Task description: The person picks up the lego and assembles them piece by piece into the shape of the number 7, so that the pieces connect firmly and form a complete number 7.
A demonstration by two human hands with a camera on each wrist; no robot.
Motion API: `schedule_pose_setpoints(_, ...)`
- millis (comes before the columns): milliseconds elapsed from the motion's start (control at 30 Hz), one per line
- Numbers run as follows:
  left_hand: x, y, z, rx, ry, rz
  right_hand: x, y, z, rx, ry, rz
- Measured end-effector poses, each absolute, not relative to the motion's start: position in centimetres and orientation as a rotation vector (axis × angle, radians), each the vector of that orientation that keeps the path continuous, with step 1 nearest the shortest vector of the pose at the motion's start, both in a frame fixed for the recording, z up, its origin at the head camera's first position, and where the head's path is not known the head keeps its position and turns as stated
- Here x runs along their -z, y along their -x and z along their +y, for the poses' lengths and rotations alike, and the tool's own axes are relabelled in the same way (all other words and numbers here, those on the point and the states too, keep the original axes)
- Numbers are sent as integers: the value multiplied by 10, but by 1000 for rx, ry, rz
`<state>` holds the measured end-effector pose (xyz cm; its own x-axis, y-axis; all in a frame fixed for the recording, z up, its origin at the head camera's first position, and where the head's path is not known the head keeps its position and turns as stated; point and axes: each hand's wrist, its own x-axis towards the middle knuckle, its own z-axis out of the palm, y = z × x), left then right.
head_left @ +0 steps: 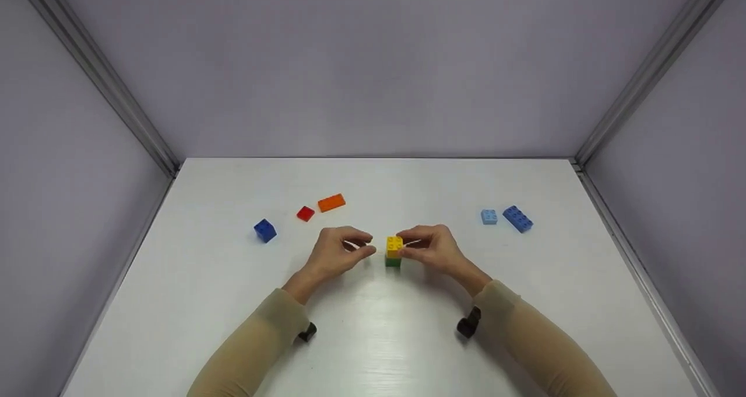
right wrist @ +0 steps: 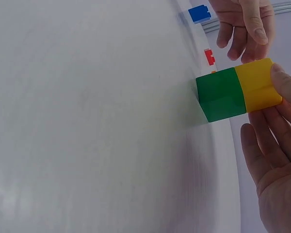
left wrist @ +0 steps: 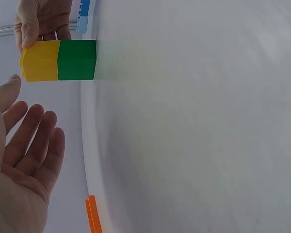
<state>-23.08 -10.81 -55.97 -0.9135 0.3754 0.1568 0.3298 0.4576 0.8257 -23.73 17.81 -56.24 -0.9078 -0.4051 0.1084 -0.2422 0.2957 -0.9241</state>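
Note:
A yellow building brick (head_left: 394, 243) sits on top of a green building brick (head_left: 393, 262), the two joined into a short upright stack on the table. My right hand (head_left: 432, 248) holds the yellow brick from the right, thumb at its near side and fingers toward the back. To the left of the stack, my left hand (head_left: 341, 249) hovers with thumb and fingers apart and nothing between them. In the left wrist view a gap shows between the left hand's fingertips (left wrist: 49, 119) and the yellow brick.
On the left of the white table (head_left: 373, 350) lie a dark blue brick (head_left: 265, 231), a small red brick (head_left: 305, 213) and a flat orange brick (head_left: 331, 203). A light blue brick (head_left: 489, 217) and a longer blue brick (head_left: 517, 218) lie at right. Panels enclose the table.

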Motion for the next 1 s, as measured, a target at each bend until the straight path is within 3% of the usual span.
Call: schedule_pose_setpoints(1000,542,234,-171,-1236,-599,2927,564,237,179,1685,599,2389)
